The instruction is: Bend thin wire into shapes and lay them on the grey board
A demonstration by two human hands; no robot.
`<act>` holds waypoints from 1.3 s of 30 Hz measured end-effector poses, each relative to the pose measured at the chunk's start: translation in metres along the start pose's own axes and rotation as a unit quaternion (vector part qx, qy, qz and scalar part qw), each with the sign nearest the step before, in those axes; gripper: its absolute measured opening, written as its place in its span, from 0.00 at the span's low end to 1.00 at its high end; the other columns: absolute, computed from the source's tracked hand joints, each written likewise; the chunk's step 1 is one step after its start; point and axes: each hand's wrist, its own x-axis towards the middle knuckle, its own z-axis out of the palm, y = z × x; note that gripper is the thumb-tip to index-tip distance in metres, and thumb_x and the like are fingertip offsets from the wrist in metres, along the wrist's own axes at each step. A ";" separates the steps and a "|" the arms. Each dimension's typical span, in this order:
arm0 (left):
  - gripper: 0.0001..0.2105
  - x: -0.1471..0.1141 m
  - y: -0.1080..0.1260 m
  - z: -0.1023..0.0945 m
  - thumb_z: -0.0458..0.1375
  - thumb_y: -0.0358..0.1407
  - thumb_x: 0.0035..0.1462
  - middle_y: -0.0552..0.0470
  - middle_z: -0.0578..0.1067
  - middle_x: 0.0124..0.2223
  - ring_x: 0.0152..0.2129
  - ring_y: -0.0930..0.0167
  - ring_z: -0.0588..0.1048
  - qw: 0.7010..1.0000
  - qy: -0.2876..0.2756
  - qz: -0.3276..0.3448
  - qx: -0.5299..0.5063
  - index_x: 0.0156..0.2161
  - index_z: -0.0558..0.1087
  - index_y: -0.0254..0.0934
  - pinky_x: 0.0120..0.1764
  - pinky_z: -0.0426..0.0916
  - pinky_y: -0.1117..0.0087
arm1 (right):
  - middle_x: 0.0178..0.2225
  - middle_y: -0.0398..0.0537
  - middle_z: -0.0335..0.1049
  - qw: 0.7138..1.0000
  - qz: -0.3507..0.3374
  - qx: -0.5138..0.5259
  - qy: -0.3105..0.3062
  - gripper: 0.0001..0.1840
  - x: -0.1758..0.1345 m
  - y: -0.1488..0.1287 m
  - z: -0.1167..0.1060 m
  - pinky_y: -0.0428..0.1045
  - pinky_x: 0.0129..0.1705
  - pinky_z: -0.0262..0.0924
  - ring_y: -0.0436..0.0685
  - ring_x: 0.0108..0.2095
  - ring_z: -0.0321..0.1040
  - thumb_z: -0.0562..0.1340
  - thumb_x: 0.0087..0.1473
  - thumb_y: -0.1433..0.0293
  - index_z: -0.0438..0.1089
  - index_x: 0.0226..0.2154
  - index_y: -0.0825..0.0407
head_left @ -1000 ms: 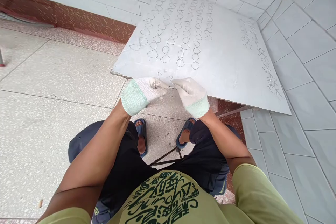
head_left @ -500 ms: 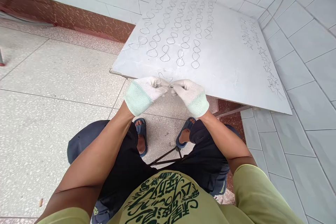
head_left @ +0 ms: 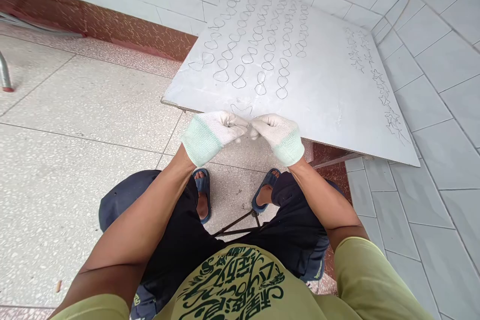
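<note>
A thin dark wire (head_left: 241, 110), bent into points like part of a star, sticks up between my two gloved hands. My left hand (head_left: 221, 132), in a white glove with a pale green cuff, pinches it from the left. From the right, my right hand (head_left: 276, 135), gloved the same way, is closed on it too, and the fingertips of both hands nearly meet. The lower part of the wire is hidden by the fingers. Both hands are just off the near edge of a white board (head_left: 315, 95).
Rows of looped wire shapes (head_left: 260, 82) lie on the board's left half. Several star-shaped wires (head_left: 382, 92) lie along its right side. Tiled walls (head_left: 431, 115) stand behind and to the right. A metal leg (head_left: 4, 72) shows at the far left.
The view has shifted slightly. Both hands stay together at the board's edge, with the fingers moving a little on the wire, and the wire's points sit slightly differently.
</note>
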 end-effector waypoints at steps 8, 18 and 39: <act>0.14 0.000 -0.007 -0.006 0.75 0.46 0.53 0.50 0.83 0.27 0.20 0.70 0.75 1.000 0.019 0.015 -0.009 0.40 0.90 0.38 0.22 0.67 0.71 | 0.46 0.49 0.90 0.986 -0.051 -0.057 0.151 0.13 0.007 0.013 -0.009 0.61 0.61 0.79 0.62 0.48 0.85 0.71 0.66 0.57 0.87 0.44 0.46; 0.13 0.000 -0.012 -0.003 0.76 0.46 0.54 0.51 0.81 0.27 0.14 0.72 0.70 0.999 0.041 -0.001 -0.009 0.39 0.90 0.40 0.16 0.58 0.72 | 0.37 0.43 0.87 0.991 -0.041 -0.113 0.067 0.14 0.000 0.012 -0.001 0.57 0.56 0.75 0.59 0.43 0.83 0.69 0.70 0.61 0.84 0.32 0.46; 0.14 0.002 0.002 -0.001 0.79 0.46 0.55 0.43 0.84 0.28 0.25 0.65 0.81 0.992 -0.104 0.040 -0.063 0.35 0.90 0.36 0.29 0.77 0.66 | 0.28 0.40 0.81 0.999 -0.022 -0.028 -0.007 0.17 -0.003 0.008 -0.004 0.53 0.46 0.74 0.55 0.34 0.79 0.66 0.67 0.61 0.75 0.25 0.44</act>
